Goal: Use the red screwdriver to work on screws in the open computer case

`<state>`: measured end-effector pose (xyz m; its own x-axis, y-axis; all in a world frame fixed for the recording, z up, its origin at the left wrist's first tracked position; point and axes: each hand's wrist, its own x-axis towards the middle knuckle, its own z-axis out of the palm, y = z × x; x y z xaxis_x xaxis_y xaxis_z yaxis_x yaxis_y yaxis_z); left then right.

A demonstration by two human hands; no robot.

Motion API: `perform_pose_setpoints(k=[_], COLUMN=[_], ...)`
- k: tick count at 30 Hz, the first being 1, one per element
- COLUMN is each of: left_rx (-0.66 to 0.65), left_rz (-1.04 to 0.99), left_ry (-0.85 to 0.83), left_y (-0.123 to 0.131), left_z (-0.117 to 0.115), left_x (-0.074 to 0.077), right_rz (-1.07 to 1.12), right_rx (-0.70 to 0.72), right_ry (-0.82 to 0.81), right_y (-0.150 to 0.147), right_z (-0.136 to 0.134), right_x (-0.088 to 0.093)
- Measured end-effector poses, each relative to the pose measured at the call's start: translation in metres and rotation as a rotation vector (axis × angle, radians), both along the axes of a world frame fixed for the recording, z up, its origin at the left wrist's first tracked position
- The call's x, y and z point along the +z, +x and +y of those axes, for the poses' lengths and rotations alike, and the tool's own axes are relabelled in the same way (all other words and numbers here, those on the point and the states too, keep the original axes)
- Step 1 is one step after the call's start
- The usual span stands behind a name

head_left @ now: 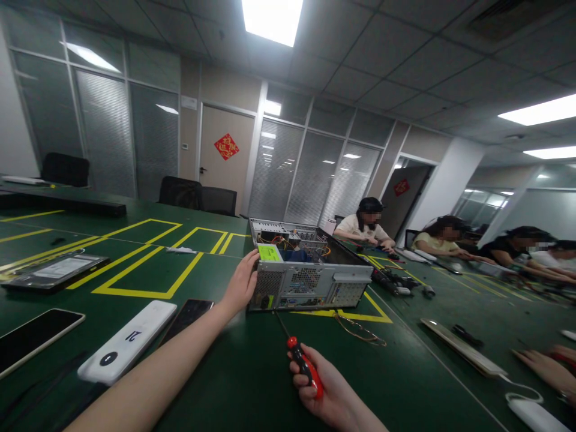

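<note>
An uncovered desktop computer case (310,285) lies on the green table with its rear panel toward me. Inside it are wires and a power supply with a yellow-green label (269,253). My left hand (243,282) holds the case at its left rear corner, beside that label; its fingers are partly hidden. In my right hand (321,384), the fingers are wrapped round the handle of a red and black screwdriver (306,366). Its shaft points up and left, and the tip is close to the lower edge of the rear panel. Whether it touches, I cannot tell.
Left of me lie a white power bank (130,342), phones (36,339) and a hard drive (56,268). A loose cable (360,330) is by the case's right corner. Co-workers (366,225) sit along the right, and another person's hand (546,369) is at the right edge.
</note>
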<state>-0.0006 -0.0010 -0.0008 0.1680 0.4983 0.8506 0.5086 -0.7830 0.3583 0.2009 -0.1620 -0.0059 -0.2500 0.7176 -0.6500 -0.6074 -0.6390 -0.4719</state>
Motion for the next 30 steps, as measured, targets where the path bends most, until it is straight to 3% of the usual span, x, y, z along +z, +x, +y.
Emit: perform_pose_setpoints(k=[9,21,30], left_rx=[-0.011,-0.016,-0.010], left_rz=[0.000,-0.003,-0.002], left_ry=[-0.019,0.003,-0.011], left_y=[0.0000,0.0001,0.0003], left_z=[-0.0009,-0.0001,-0.0012], left_x=[0.0008,0.0004,0.0013], right_rz=[-0.078,0.031,-0.034], right_rx=[-0.006,-0.017,0.030], right_ry=[-0.031,0.033,-0.040], right_y=[-0.0011,0.0030,0.0038], right_z=[-0.0009,0.0015,0.0014], right_x=[0.0020,0.0011,0.0005])
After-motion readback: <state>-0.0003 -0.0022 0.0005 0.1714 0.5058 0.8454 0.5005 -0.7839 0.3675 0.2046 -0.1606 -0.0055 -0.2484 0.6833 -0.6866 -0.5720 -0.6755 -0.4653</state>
